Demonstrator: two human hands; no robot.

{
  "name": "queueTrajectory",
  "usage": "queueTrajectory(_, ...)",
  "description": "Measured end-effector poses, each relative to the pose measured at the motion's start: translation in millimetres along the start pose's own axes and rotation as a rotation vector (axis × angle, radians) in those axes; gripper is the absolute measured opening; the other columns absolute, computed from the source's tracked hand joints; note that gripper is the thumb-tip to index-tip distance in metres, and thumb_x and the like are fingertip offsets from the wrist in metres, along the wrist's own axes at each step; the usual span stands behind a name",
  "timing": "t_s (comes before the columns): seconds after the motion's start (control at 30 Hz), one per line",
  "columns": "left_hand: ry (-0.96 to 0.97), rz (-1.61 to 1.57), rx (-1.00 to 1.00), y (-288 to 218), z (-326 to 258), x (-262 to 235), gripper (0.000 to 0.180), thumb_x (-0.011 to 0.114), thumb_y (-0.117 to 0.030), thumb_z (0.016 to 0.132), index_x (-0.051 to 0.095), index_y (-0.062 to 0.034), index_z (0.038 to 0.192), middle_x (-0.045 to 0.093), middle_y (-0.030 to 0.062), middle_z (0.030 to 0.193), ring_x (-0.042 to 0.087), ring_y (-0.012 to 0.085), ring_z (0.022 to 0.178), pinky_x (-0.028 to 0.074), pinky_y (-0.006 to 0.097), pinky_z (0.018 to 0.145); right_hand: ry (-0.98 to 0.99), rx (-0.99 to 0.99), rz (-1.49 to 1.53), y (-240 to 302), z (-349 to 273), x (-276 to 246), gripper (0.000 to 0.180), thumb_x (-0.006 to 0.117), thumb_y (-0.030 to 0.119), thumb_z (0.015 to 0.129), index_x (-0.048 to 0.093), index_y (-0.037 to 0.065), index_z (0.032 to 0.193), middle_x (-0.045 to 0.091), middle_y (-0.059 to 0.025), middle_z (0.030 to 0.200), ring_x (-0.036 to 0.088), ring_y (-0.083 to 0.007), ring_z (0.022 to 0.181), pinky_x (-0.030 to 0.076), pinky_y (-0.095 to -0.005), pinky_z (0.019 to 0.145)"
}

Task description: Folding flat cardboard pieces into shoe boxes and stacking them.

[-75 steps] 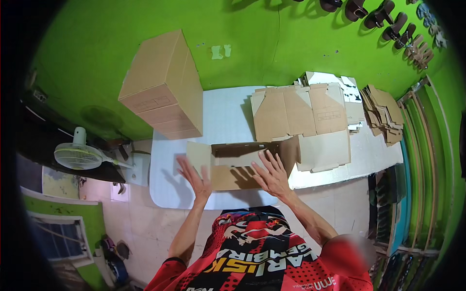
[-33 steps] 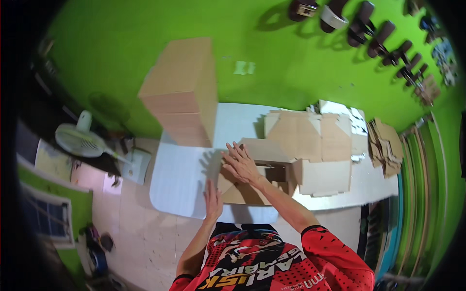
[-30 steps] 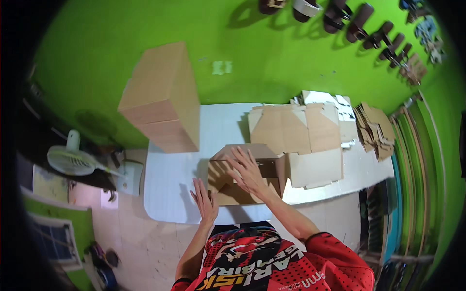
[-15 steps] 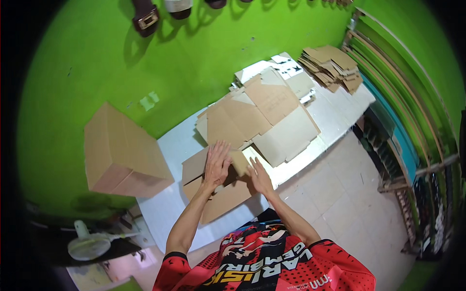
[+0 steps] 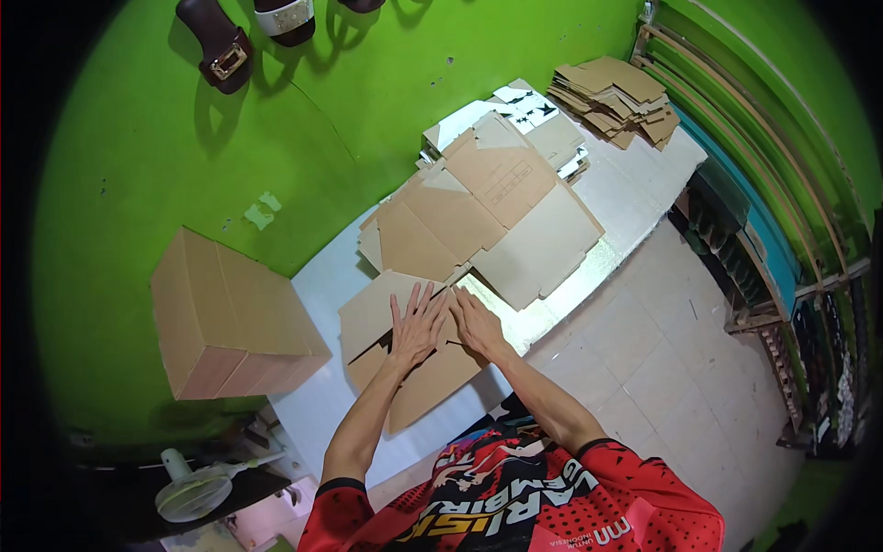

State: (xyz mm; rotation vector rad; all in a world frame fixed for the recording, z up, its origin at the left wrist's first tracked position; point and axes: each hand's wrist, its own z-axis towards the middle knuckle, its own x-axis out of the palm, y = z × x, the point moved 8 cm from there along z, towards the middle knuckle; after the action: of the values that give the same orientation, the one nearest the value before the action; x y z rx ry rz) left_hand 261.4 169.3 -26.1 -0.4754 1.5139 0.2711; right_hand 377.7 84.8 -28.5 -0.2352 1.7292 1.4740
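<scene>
A brown cardboard box (image 5: 425,391) lies close in front of me, its top flaps folded inward with dark gaps between them. My left hand (image 5: 416,324) rests on the flaps, fingers spread and stretched out. At the box's right side, my right hand (image 5: 475,322) presses on a flap with its fingers extended. Both palms face down and neither hand grips anything. Beyond my hands lie flat, unfolded cardboard blanks (image 5: 441,221), overlapping one another.
A tall closed carton (image 5: 239,317) stands at the left on the white table (image 5: 317,267). Stacked cardboard pieces (image 5: 616,97) lie at the far right end. Shoes (image 5: 221,51) hang on the green wall. A fan (image 5: 193,492) is at lower left, a rack (image 5: 773,267) at right.
The flap that stood raised between my hands is now pressed down. My right hand has moved left and inward over the box, while my left hand stays on the flaps.
</scene>
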Motion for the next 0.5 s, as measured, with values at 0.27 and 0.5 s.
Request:
queueTrajectory(0.27,-0.036,-0.037,0.002,-12.8,-7.3,-4.0,0.058,0.044,-0.041,0.109,0.036,-0.0254,0.164,0.015,0.0078,0.176,0.010,0.0303,0.162,0.001,0.073,0.122,0.081,0.058,-0.019,-29.5,-76.0,-16.5,0.057,0.044,0.037,0.111,0.040,0.004,0.158,0.046,-0.0308,0.155,0.055,-0.0474,0.133,0.052,-0.0507,0.104)
queueTrajectory(0.5,-0.126,-0.151,-0.080,-5.7,-30.1,-21.3,0.057,0.048,-0.039,0.108,0.040,-0.0248,0.162,0.019,0.0111,0.175,0.011,0.0326,0.162,0.001,0.074,0.121,0.087,0.023,0.134,-7.9,11.3,16.0,0.062,0.043,0.041,0.110,0.035,0.005,0.160,0.045,-0.0280,0.158,0.050,-0.0458,0.139,0.045,-0.0482,0.114)
